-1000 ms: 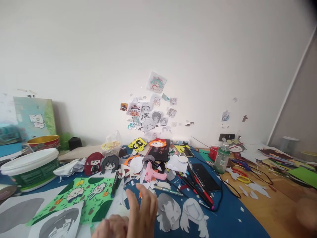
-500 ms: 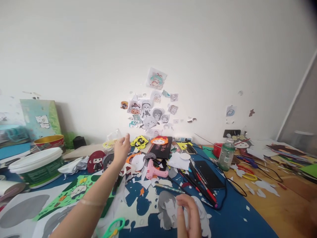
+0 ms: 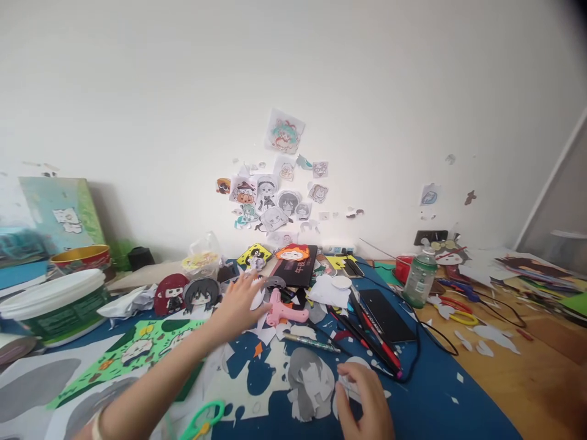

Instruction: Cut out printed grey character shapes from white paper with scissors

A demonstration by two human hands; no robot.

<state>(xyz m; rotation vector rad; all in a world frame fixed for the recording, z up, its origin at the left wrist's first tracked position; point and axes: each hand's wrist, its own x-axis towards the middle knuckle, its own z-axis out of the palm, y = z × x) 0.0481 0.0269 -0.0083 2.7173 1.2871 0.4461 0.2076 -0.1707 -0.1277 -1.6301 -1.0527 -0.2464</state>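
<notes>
My left hand (image 3: 241, 305) reaches over the heap of paper cut-outs, palm down and fingers spread, holding nothing. Just past its fingertips a small crumpled whitish piece (image 3: 257, 263) shows in front of a yellow star-shaped cut-out (image 3: 247, 253). Beside the thumb lies a pink glue gun (image 3: 287, 311). Low in the view my right hand (image 3: 367, 400) is loosely curved, thumb and fingers apart. It overlaps a pale paper cut-out (image 3: 355, 366); whether it touches the paper I cannot tell. A grey-haired character cut-out (image 3: 312, 385) lies to its left.
Green-handled scissors (image 3: 202, 421) lie at the front edge. Several pens (image 3: 376, 336) and a black tablet (image 3: 387, 315) are right of centre, with a cable and a bottle (image 3: 420, 281) beyond. A white-lidded tub (image 3: 55, 305) stands left. Paper drawings (image 3: 284, 131) hang on the wall.
My left hand has come down and right, its fingers now spread. The crumpled piece now shows before the yellow cut-out. My right hand has shifted slightly right, uncovering the grey-haired cut-out.
</notes>
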